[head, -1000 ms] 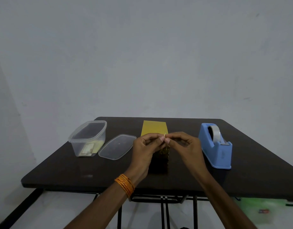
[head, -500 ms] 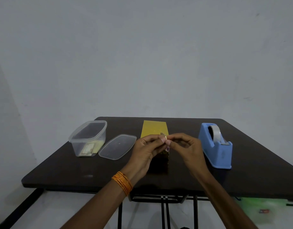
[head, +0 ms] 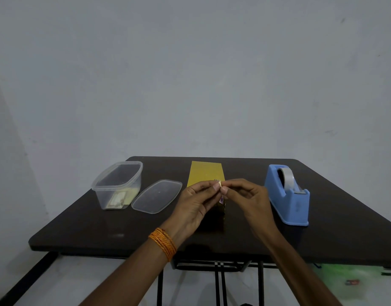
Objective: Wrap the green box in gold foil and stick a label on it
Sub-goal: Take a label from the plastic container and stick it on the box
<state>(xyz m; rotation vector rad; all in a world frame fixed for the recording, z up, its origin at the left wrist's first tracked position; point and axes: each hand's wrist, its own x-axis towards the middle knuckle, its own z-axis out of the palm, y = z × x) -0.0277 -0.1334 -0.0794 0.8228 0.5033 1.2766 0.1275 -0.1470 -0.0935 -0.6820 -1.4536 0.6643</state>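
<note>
A box wrapped in gold foil [head: 221, 212] stands on the dark table [head: 79, 228] at the centre, mostly hidden behind my hands. Just above it my left hand [head: 195, 202] and my right hand [head: 245, 195] meet, both pinching a small label [head: 220, 192] between thumbs and fingertips. Part of the label hangs down with a purple mark at its lower end. A flat gold foil sheet [head: 206, 173] lies on the table behind the box.
A clear plastic container [head: 118, 184] with paper pieces inside stands at the left, its lid [head: 157, 196] lying beside it. A blue tape dispenser [head: 287, 193] stands at the right. A grey wall rises behind the table.
My hands have stayed above the box. The fingertips have shifted slightly on the label, and a piece of it now hangs lower between them.
</note>
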